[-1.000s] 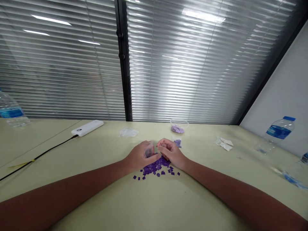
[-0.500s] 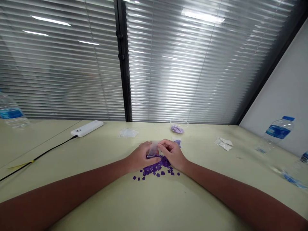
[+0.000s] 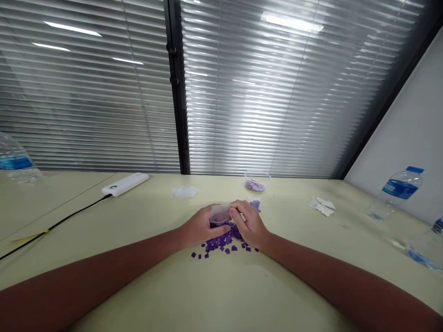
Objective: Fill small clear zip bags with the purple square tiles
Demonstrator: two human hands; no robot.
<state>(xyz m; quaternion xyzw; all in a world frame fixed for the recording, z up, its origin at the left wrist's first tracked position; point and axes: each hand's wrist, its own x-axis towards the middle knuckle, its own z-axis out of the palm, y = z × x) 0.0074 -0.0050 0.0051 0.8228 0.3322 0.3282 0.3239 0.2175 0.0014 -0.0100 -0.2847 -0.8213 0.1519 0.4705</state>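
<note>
Presently, left hand (image 3: pixel 199 227) and right hand (image 3: pixel 251 225) clamp translucent bag (image 3: pixel 219 214); purple squares (image 3: pixel 227 238), mid-desk (image 3: pixel 221 290), may scatter edgeward if wrists brush them.

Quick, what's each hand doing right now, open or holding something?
Left hand: closed, holding a small clear bag.
Right hand: closed at the edge of the small clear bag, apparently pinching it.

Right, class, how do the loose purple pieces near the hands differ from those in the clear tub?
The loose pieces are dark purple; the contained pieces are paler. The loose pieces lie spread on the table, some apart from the rest; the contained pieces sit together in the clear tub. Both are groups of many small purple pieces.
</note>
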